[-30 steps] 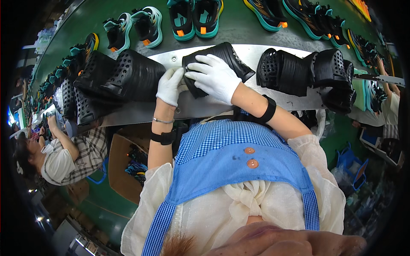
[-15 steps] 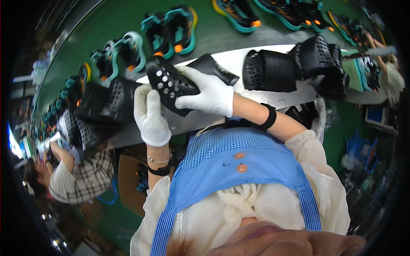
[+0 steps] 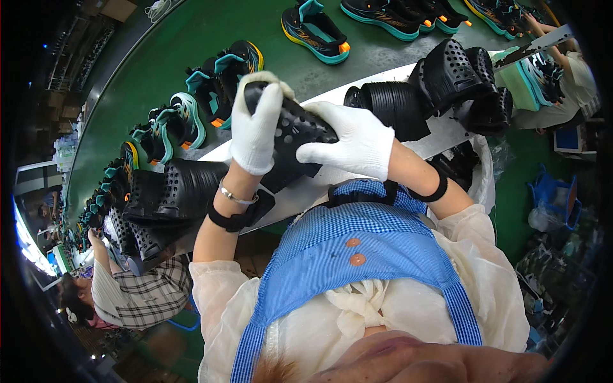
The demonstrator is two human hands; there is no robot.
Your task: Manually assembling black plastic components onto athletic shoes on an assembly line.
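Over the silver shelf [image 3: 433,137] we hold a black piece [image 3: 299,127] dotted with holes. Our gloved left hand [image 3: 254,131] clasps its upper end, fingers curled round behind and thumb across the front. Our gloved right hand [image 3: 352,140] pinches its right side between thumb and fingers, those fingertips hidden. Shoes [image 3: 316,37] stand beyond on the green table [image 3: 255,32].

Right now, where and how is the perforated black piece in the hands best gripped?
Probably by its opposite ends, coming from left and right: the perforated black piece is elongated and slants between the left hand and the right hand, its holed middle showing.
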